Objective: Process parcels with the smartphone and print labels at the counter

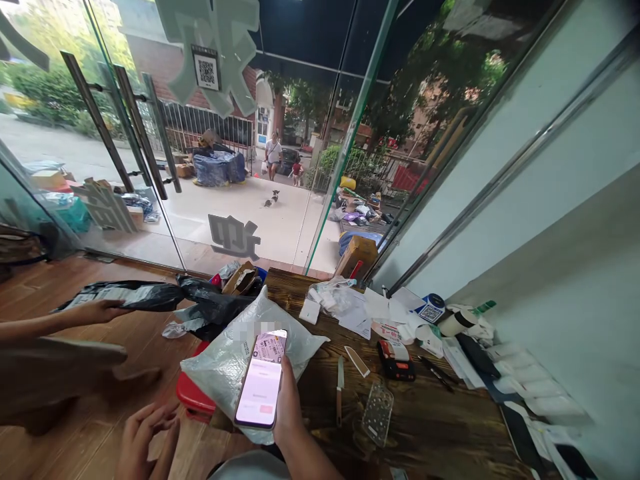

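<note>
Pink-screened, the phone (262, 379) stands in our right hand (289, 408), fingers wrapped round its right edge, held over a grey plastic parcel (240, 357) that lies at the left edge of the wooden table (440, 427). Our left hand (145, 437) hangs below that edge with fingers loosely curled, gripping nothing. Another person's hand (97, 311) rests on a black bag (150, 295) further left. A knife (340, 387) lies on the tabletop just right of the phone.

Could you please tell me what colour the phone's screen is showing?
The phone in the right hand shows a pale pink-white screen, seen in the head view.
</note>
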The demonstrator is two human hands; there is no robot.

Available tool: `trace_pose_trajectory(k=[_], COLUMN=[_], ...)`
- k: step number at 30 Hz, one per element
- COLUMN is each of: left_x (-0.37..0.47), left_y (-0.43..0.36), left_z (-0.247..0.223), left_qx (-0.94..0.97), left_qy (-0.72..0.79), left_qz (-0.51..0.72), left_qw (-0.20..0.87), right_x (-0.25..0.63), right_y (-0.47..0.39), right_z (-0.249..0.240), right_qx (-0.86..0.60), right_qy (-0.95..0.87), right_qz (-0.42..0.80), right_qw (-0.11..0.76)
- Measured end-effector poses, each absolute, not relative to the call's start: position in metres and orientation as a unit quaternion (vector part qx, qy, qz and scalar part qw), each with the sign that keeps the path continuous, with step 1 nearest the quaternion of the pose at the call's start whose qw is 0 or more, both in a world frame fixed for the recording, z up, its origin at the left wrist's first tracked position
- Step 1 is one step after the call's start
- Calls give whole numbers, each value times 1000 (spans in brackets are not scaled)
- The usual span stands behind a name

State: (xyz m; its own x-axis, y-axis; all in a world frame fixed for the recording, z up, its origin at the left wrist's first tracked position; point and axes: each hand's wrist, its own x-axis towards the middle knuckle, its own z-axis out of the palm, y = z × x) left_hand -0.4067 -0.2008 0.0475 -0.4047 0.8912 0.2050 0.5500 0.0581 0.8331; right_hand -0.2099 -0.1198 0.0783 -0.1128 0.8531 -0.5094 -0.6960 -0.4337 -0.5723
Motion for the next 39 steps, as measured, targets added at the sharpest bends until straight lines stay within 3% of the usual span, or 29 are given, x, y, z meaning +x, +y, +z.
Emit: trace_pose_trajectory(k=[8,14,17,39], left_x=[-390,-348,-332,-330], left_y=[-185,-127,-101,-95], left_z=[66,102,104,122], left_qx=[481,383,342,291], left_qy=[679,577,547,551], left_qz=[484,474,462,473], left_qw=[271,543,609,622], right_x=[-209,-210,-207,-201], right_y=[-119,-123,-127,-132], right_z=[80,90,97,103], right_qx=[-404,-382,-367,-386], right_qy=[-113,-147,-174,-269], right_qz=[739,740,738,717], right_qw=[528,534,539,515])
